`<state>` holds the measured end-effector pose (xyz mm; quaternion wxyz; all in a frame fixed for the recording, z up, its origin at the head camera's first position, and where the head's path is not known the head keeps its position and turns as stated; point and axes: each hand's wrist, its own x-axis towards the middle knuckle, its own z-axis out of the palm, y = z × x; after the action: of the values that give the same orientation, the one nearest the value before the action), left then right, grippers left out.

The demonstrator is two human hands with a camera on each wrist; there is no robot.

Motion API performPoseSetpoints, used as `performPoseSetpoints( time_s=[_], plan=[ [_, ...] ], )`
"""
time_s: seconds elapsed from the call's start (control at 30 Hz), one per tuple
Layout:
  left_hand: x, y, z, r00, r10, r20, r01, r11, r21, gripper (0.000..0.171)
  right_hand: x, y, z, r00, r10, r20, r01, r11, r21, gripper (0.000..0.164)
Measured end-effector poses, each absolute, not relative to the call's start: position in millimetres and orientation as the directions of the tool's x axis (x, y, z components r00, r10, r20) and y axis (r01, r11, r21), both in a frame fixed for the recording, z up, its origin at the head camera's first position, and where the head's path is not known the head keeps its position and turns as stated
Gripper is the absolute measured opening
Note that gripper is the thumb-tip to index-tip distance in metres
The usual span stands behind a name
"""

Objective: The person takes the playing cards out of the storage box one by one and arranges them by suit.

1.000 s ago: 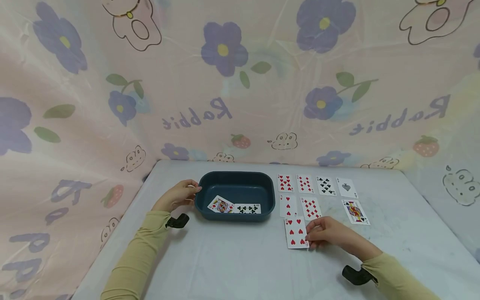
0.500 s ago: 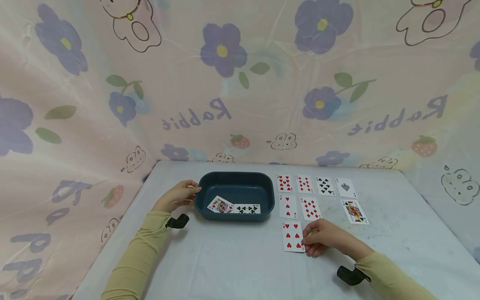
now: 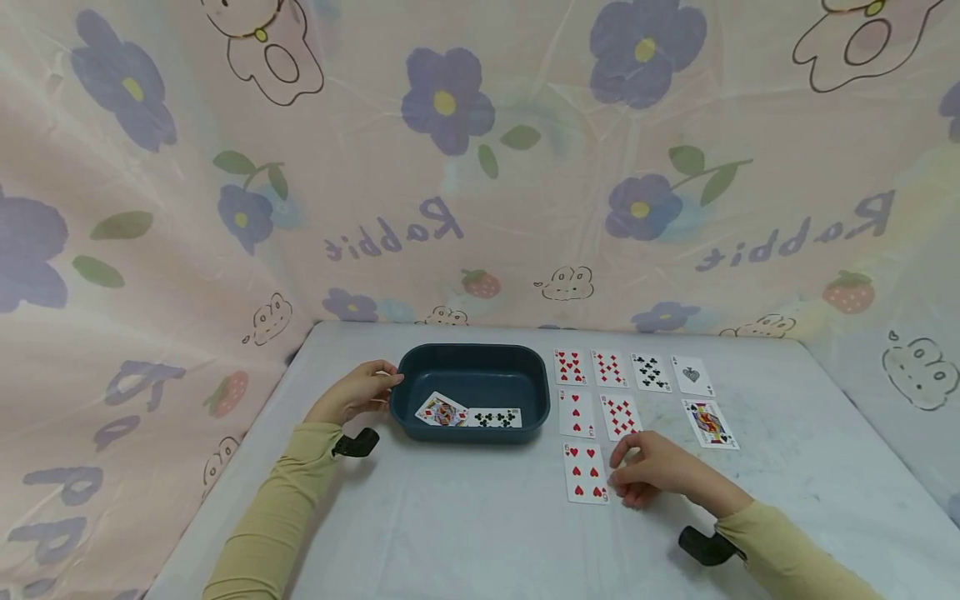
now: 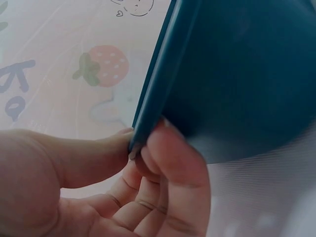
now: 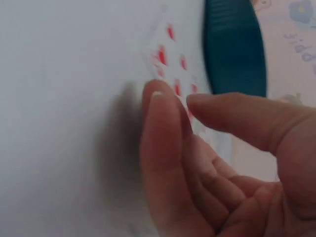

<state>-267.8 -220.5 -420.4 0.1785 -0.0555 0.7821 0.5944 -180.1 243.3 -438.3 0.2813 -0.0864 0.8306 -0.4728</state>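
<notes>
A dark blue plastic basin [image 3: 469, 435] stands left of the card rows, with a face card [image 3: 442, 410] and a clubs card [image 3: 495, 418] inside. My left hand [image 3: 356, 390] pinches its left rim between thumb and fingers, as the left wrist view shows up close on the basin [image 4: 247, 74]. The six of hearts [image 3: 586, 473] lies face up on the table, nearest me. Just right of it, my right hand [image 3: 660, 471] hovers with thumb and fingers parted and nothing between them. The right wrist view shows this hand [image 5: 197, 168] overlapping the card [image 5: 170, 64].
Several face-up cards form rows right of the basin, among them a three of hearts [image 3: 576, 414], a diamonds card [image 3: 619, 417], an ace of spades [image 3: 692, 376] and a face card [image 3: 710, 424]. A patterned curtain [image 3: 525, 192] hangs behind the white table [image 3: 465, 525].
The six of hearts came slightly toward me and left, away from the three of hearts, straightening below it. My right fingers have let go of it and parted. The left hand stayed on the basin.
</notes>
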Motion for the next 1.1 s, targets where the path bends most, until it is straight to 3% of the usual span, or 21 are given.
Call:
performPoseSetpoints(
  time_s=[0.17, 0.43, 0.77, 1.1],
  plan=[
    [-268, -221, -421, -0.931, 0.124, -0.344, -0.298, 0.285, 0.911, 0.018, -193, 244, -419, -0.836, -0.468, -0.286, -0.004, 0.528, -0.849, 0.024],
    [-267, -222, -420, -0.925, 0.115, -0.361, -0.313, 0.305, 0.899, 0.022, -224, 219, -378, -0.788, -0.599, -0.141, -0.207, 0.474, -0.856, 0.023],
    [-268, -220, -418, -0.925, 0.086, -0.37, -0.328, 0.313, 0.891, 0.022, -267, 159, -352, -0.712, -0.687, -0.148, -0.22, 0.418, -0.882, 0.032],
    [-268, -221, -421, -0.926, 0.109, -0.362, -0.318, 0.296, 0.901, 0.021, -302, 107, -367, -0.601, -0.766, -0.229, -0.207, 0.426, -0.881, 0.032]
  ],
)
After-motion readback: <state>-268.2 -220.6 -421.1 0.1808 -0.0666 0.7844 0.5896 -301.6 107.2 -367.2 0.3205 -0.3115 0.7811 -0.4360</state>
